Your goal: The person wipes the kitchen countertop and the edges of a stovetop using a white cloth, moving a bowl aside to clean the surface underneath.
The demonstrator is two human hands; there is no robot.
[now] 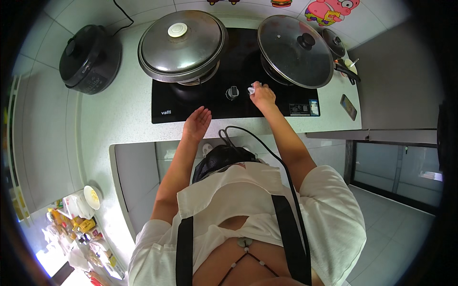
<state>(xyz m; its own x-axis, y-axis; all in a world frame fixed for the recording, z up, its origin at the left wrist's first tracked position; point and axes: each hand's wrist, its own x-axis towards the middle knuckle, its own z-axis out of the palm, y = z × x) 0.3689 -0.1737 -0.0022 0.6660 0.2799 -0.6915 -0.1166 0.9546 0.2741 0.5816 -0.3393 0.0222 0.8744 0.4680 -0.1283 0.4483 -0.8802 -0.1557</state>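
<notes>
My right hand [262, 95] is closed on a small white cloth [251, 89] and presses it on the black glass hob [200, 102], just right of the round control knob [232, 92]. My left hand [196, 122] hovers flat with fingers apart over the hob's front edge, holding nothing. A large steel wok with a metal lid [182, 44] stands on the left burner. A dark pan with a glass lid [295, 50] stands on the right burner.
A black rice cooker [89, 58] stands on the pale countertop [119, 105] at the left. A phone [348, 107] lies right of the hob, near a small lidded pan [334, 43]. Bottles and bowls [81, 209] crowd a lower surface at the left.
</notes>
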